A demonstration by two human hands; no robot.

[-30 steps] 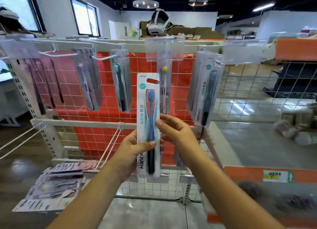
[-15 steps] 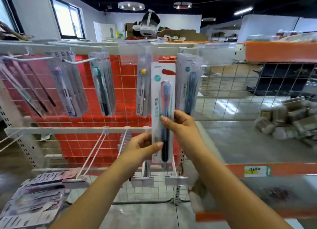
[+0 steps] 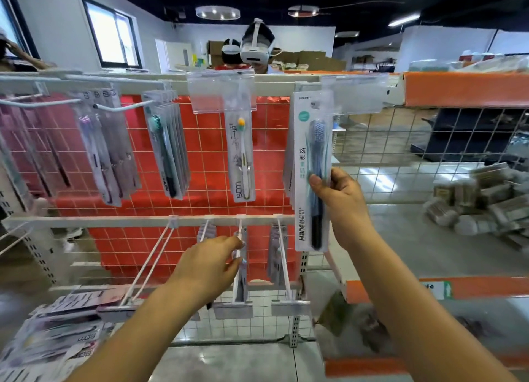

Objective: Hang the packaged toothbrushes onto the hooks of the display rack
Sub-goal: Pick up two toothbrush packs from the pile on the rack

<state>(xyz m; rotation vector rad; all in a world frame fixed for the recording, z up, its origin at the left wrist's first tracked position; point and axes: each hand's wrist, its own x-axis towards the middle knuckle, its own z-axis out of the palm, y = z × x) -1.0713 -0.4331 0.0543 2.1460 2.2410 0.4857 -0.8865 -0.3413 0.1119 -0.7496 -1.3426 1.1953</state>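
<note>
My right hand (image 3: 340, 201) grips a packaged toothbrush (image 3: 310, 141), white card with a blue-headed brush, held upright in front of the top-right hook, where more packs hang behind it. Its top edge reaches the clear price-tag holder (image 3: 355, 94). My left hand (image 3: 210, 263) hangs lower, fingers loosely curled and holding nothing, by the lower-row hooks (image 3: 240, 264). The display rack (image 3: 86, 223) has two rows of white hooks against a red grid panel. Other packs hang on the top row: a yellow-headed brush (image 3: 242, 158) and a green-headed one (image 3: 166, 152).
A pile of loose toothbrush packs (image 3: 54, 333) lies at the lower left. Long empty hooks (image 3: 148, 263) stick out toward me from the lower bar. A wire-mesh panel (image 3: 415, 141) stands to the right, with bundled goods (image 3: 481, 198) on the shelf behind it. Two people wearing headsets (image 3: 256, 46) stand behind the rack.
My right hand has carried the pack up and to the right, to the top-right hook. My left hand has let go of it and dropped toward the lower hooks.
</note>
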